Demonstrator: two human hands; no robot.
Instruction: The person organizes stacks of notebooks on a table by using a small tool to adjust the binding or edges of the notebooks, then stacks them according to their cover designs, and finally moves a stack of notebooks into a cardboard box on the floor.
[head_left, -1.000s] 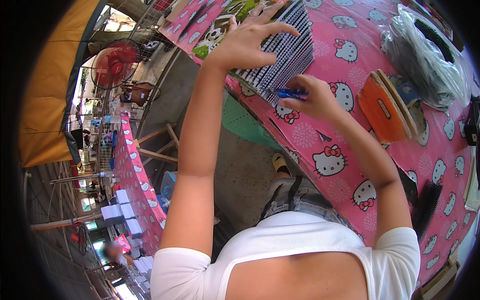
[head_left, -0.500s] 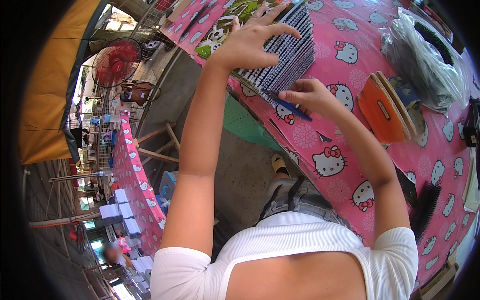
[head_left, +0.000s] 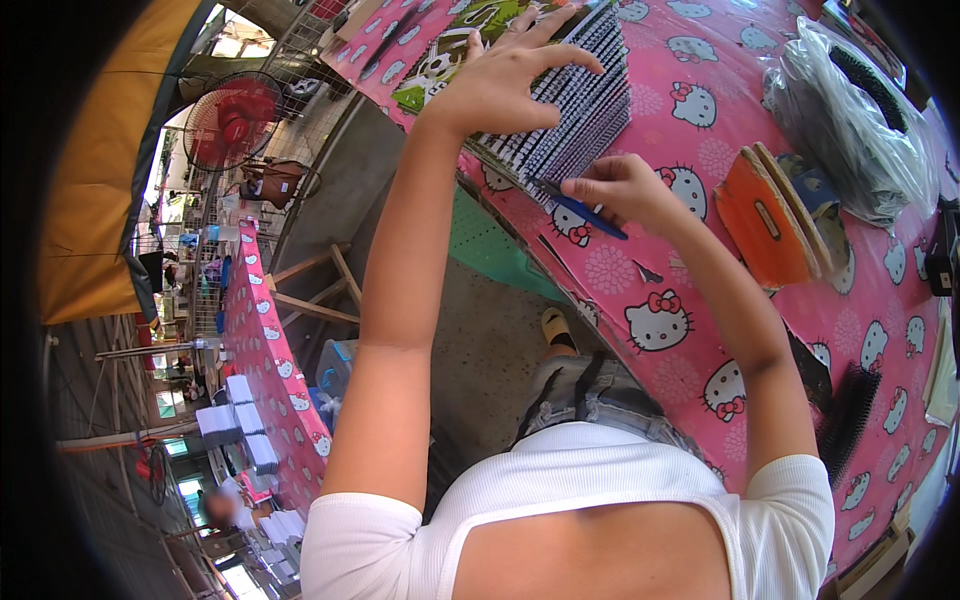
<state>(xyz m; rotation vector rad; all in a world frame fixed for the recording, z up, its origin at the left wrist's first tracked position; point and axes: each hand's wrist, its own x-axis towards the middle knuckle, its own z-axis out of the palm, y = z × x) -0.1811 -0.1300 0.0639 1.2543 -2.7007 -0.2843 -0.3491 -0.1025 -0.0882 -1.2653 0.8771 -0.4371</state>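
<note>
On the pink table [head_left: 680, 380], notebooks [head_left: 590, 105] lie under left hand [head_left: 500, 88], beside right hand [head_left: 630, 190].

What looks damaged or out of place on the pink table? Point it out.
The pink table cover looks torn: a small dark gash shows below the right hand in the picture, and a dark slit runs near the cover's edge. Both break the otherwise continuous print.

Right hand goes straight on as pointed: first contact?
Likely the bound edges of the notebook stack, just ahead of the right hand and its blue-handled tool; exact gap unclear.
</note>
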